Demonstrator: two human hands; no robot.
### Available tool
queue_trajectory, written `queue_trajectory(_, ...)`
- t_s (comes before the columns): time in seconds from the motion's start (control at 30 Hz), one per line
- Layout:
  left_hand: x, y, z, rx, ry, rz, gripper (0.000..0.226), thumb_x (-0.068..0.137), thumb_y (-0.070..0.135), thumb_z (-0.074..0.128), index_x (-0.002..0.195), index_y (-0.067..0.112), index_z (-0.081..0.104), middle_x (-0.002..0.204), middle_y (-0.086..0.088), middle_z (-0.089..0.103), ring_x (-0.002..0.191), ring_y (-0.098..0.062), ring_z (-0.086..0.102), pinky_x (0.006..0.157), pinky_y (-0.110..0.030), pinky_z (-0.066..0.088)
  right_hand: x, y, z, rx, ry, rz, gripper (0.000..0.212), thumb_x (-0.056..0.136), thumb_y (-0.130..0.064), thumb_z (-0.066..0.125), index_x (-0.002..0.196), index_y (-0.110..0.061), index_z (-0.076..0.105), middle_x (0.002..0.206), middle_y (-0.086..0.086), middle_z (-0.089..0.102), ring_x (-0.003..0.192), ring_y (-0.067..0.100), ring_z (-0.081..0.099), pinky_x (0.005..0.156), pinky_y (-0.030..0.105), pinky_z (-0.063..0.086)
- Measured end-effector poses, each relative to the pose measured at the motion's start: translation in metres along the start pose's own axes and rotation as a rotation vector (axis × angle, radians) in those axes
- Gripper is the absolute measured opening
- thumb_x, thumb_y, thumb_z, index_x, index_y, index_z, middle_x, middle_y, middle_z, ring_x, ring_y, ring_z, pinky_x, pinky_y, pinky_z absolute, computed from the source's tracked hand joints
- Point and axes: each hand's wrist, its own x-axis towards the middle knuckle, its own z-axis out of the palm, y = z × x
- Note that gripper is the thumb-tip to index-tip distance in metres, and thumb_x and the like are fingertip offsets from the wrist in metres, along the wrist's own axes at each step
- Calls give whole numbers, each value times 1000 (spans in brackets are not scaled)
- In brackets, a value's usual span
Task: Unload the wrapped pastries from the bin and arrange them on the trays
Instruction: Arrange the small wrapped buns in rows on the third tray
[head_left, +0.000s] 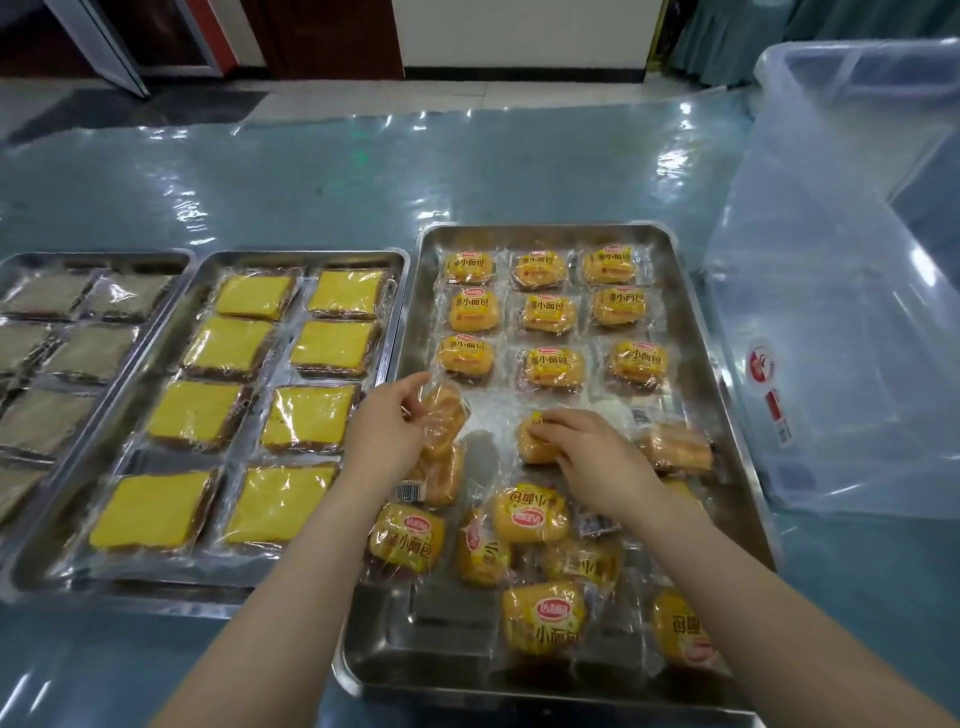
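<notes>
While hands (387, 423) grip buns (441, 415), tray (698, 332) half-filled

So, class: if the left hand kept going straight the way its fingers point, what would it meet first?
Probably the wrapped bun at the left end of the third row, just beyond the bun that the left hand holds; depth is unclear.

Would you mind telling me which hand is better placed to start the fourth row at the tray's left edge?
Left. The left hand already holds a bun beside that edge; the right hand is mid-tray.
</notes>
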Motion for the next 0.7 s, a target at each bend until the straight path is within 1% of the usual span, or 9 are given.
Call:
queue_trajectory(0.13, 0, -1, -1, -18, -12, 8, 52, 82, 2, 63, 127, 28, 57, 77, 10, 56, 70, -6, 54, 55, -19, 39, -3, 6, -9, -28, -25, 141, 44, 92, -44, 50, 135, -34, 46, 121, -1, 52, 107, 22, 52, 83, 41, 50)
queue_trajectory(0.2, -2, -2, -1, -24, -36, 5, 51, 82, 4, 65, 127, 27, 57, 78, 9, 57, 71, -7, 55, 56, -20, 40, -4, 5, -12, -37, -59, 175, 41, 93, -48, 45, 129, -28, 51, 110, 2, 61, 96, 24, 59, 77, 38, 51)
queue_trajectory(0.27, -3, -2, -1, -33, -43, 4, 51, 82, 5, 66, 127, 26, 57, 77, 8, 58, 71, -8, 55, 57, -22, 42, -3, 2, -14, -86, 24, 156, 30, 94, -43, 46, 110, -21, 60, 101, 1, 63, 91, 23, 58, 71, 34, 48)
queue_trajectory(0.33, -2, -1, -1, -41, -50, -1, 51, 82, 4, 65, 128, 26, 57, 77, 8, 58, 71, -9, 55, 59, -24, 45, -2, 2, -14, -82, 94, 119, 18, 92, -28, 52, 104, -19, 62, 107, -1, 56, 101, 21, 53, 75, 32, 45)
queue_trajectory(0.4, -2, -1, -2, -47, -55, -2, 53, 82, 2, 64, 128, 26, 56, 78, 8, 58, 71, -9, 56, 60, -25, 47, 0, 3, -14, -48, 10, 49, 35, 87, -8, 49, 118, -19, 59, 133, -2, 49, 124, 22, 42, 94, 35, 41)
queue_trajectory(0.47, -1, -1, -1, -50, -59, -1, 53, 83, 1, 63, 129, 27, 56, 78, 8, 58, 71, -8, 55, 60, -23, 46, -1, 5, -17, 1, -97, 40, 55, 82, 3, 44, 129, -23, 54, 146, -5, 40, 134, 19, 34, 106, 36, 35)
queue_trajectory(0.53, 1, -1, 0, -62, -52, 0, 54, 83, 1, 62, 130, 28, 54, 80, 8, 58, 71, -7, 55, 58, -21, 45, -2, 9, -20, -3, -92, 68, 58, 81, 3, 44, 130, -28, 54, 143, -6, 43, 129, 19, 39, 103, 37, 39)
queue_trajectory(0.6, 3, -1, -1, -87, -25, -14, 58, 84, 2, 62, 133, 30, 50, 81, 9, 58, 71, -7, 57, 55, -20, 44, -2, 13, -22, -64, -71, 107, 57, 81, -1, 45, 129, -32, 55, 131, -3, 49, 119, 22, 45, 91, 38, 45)
queue_trajectory(0.7, 6, 0, -1, -89, -16, -16, 65, 85, 1, 61, 139, 30, 41, 80, 8, 58, 69, -7, 55, 54, -19, 39, 2, 12, -30, -136, -91, 178, 58, 80, -2, 44, 127, -34, 56, 116, 2, 51, 107, 25, 48, 80, 36, 45)
